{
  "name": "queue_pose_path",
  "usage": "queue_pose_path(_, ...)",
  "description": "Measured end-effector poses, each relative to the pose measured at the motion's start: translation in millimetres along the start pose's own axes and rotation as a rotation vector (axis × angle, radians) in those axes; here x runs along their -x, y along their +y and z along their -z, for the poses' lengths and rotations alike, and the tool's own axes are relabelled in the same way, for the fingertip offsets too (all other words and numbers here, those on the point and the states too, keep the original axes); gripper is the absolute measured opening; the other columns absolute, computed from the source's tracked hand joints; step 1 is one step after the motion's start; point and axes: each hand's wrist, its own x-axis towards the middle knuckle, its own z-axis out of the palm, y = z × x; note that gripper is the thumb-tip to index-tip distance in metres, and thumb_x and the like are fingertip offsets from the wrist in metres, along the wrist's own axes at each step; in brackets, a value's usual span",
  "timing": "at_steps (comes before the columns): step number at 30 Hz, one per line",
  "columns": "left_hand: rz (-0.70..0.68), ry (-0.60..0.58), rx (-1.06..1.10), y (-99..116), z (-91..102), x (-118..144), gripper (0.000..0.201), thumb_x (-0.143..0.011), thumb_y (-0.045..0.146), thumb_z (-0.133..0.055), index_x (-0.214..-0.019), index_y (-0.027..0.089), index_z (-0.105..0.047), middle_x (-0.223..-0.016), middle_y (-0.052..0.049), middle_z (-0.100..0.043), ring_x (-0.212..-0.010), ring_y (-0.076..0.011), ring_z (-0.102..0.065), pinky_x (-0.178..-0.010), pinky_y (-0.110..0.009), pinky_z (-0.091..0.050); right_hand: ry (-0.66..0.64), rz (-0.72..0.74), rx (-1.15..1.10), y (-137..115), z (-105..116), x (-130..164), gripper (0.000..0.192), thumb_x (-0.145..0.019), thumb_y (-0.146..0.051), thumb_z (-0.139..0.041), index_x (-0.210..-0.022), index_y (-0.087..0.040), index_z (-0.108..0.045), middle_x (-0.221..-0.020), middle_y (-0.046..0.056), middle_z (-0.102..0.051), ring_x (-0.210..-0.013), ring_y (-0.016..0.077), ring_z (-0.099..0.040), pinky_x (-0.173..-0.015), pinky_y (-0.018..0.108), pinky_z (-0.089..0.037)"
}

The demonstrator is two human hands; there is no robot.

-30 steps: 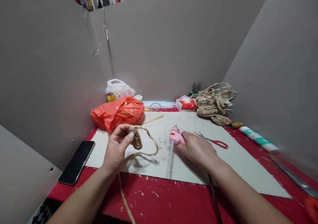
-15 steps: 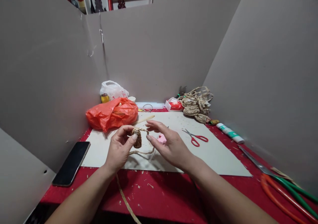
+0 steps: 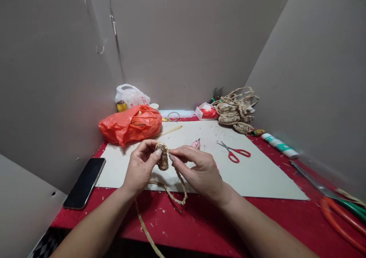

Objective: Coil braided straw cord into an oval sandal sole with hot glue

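Observation:
My left hand (image 3: 140, 168) pinches a small coiled straw braid piece (image 3: 163, 159) between thumb and fingers, held above the white board (image 3: 257, 178). My right hand (image 3: 200, 170) meets it from the right, its fingertips gripping the same coil and the loose braid tail (image 3: 174, 191) that loops down over the red table edge. A pink glue gun (image 3: 196, 144) lies on the board just behind my right hand, mostly hidden by it.
Red-handled scissors (image 3: 235, 152) lie right of my hands. An orange plastic bag (image 3: 130, 126) and a white bag (image 3: 130, 95) sit at back left, a heap of braided straw pieces (image 3: 236, 111) at back right. A black phone (image 3: 84, 183) lies left. Grey partition walls enclose the table.
My right hand let go of the pink glue gun, moved left and closed its fingers on the coil and braid that my left hand holds.

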Motion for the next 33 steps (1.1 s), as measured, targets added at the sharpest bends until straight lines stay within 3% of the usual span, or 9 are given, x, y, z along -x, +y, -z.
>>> queue_pose_path(4, 0.048, 0.013, 0.017, -4.8, 1.1, -0.2, 0.019, -0.077, 0.027, -0.07, -0.093, 0.019, -0.064, -0.086, -0.001, -0.062, -0.073, -0.0099, -0.055, -0.065, -0.02, -0.047, 0.009, 0.068, 0.037, 0.7, 0.9, 3.2, 0.019, -0.086, -0.008, -0.058, -0.098, -0.019, -0.067, -0.084, 0.005, -0.072, -0.076, 0.0154, -0.066, -0.07, 0.027, -0.053)
queue_pose_path(14, 0.135, 0.055, 0.102, -5.2, -1.6, 0.7, 0.021, -0.074, 0.028, -0.073, -0.091, 0.02, -0.064, -0.085, 0.0, -0.061, -0.075, -0.0101, -0.055, -0.067, -0.021, -0.046, 0.01, 0.109, 0.136, 0.0, -1.3, 9.0, 0.025, -0.089, -0.01, -0.053, -0.109, -0.019, -0.064, -0.086, 0.007, -0.067, -0.076, 0.0163, -0.065, -0.067, 0.029, -0.055)
queue_pose_path(25, 0.157, 0.067, 0.19, -0.7, -2.2, -0.7, 0.018, -0.075, 0.028, -0.071, -0.088, 0.019, -0.062, -0.084, 0.001, -0.059, -0.073, -0.0089, -0.054, -0.065, -0.02, -0.047, 0.005, 0.15, 0.162, -2.6, -4.6, 11.5, 0.023, -0.087, -0.006, -0.056, -0.105, -0.019, -0.061, -0.089, 0.006, -0.071, -0.081, 0.0172, -0.066, -0.073, 0.03, -0.055)
queue_pose_path(33, 0.204, 0.111, 0.222, -6.2, -4.8, 1.9, 0.024, -0.073, 0.028, -0.073, -0.09, 0.02, -0.058, -0.085, 0.002, -0.06, -0.074, -0.0082, -0.055, -0.067, -0.019, -0.046, -0.065, 0.141, 0.428, -3.9, -11.9, 19.6, 0.023, -0.087, -0.025, -0.061, -0.107, -0.015, -0.054, -0.086, 0.009, -0.065, -0.078, 0.0218, -0.062, -0.069, 0.035, -0.052)
